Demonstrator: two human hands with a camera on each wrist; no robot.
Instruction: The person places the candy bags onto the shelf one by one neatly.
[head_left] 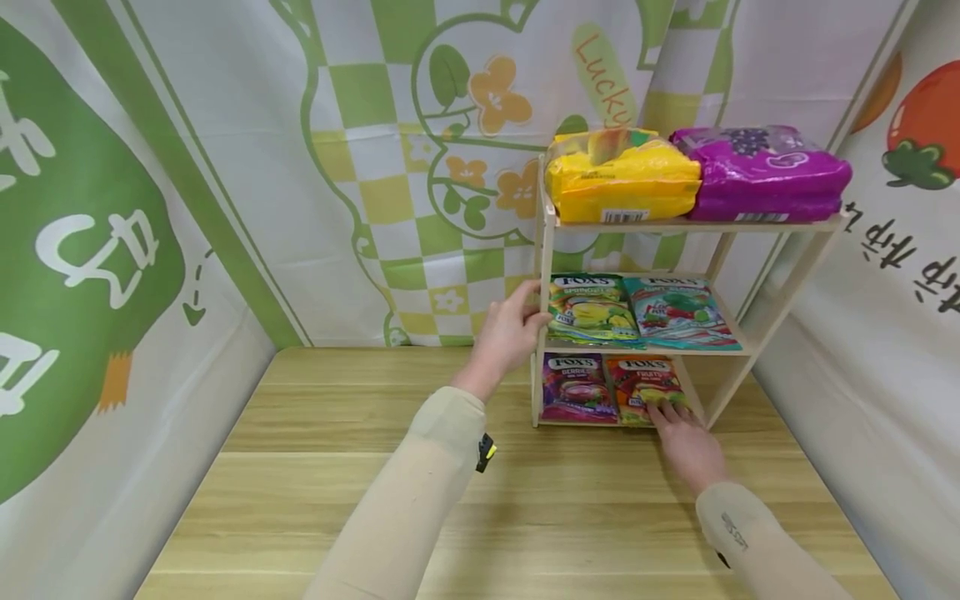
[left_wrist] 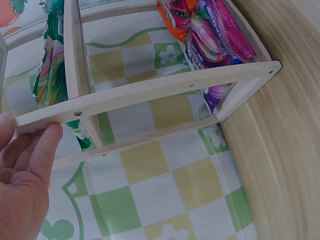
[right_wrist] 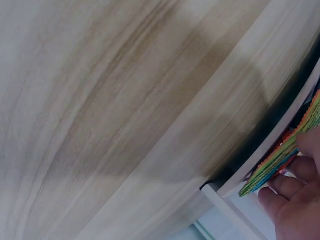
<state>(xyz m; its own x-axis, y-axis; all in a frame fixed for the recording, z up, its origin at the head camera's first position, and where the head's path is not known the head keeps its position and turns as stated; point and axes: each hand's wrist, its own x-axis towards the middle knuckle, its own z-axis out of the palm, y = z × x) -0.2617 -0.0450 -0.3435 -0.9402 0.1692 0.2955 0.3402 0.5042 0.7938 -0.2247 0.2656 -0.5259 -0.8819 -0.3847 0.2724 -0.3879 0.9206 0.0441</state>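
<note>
A light wooden three-tier rack (head_left: 547, 250) stands on the table. My left hand (head_left: 510, 337) grips its left upright near the middle shelf, thumb and fingers on either side of the wood in the left wrist view. On the bottom shelf, my right hand (head_left: 686, 442) holds the lower edge of an orange Fox's Fruits candy bag (head_left: 637, 377); the right wrist view shows its green seam (right_wrist: 272, 167) at the fingers. Beside it leans a purple Fox's Berries bag (head_left: 576, 387). A yellow-green Fox's bag (head_left: 588, 308) and a teal Fox's bag (head_left: 682, 312) lie on the middle shelf.
On the rack's top shelf sit a yellow package (head_left: 626, 183) and a purple package (head_left: 765, 179). The wood-grain table (head_left: 337, 467) extends left and in front of the rack. Printed cloth (head_left: 360, 108) hangs behind it and along both sides.
</note>
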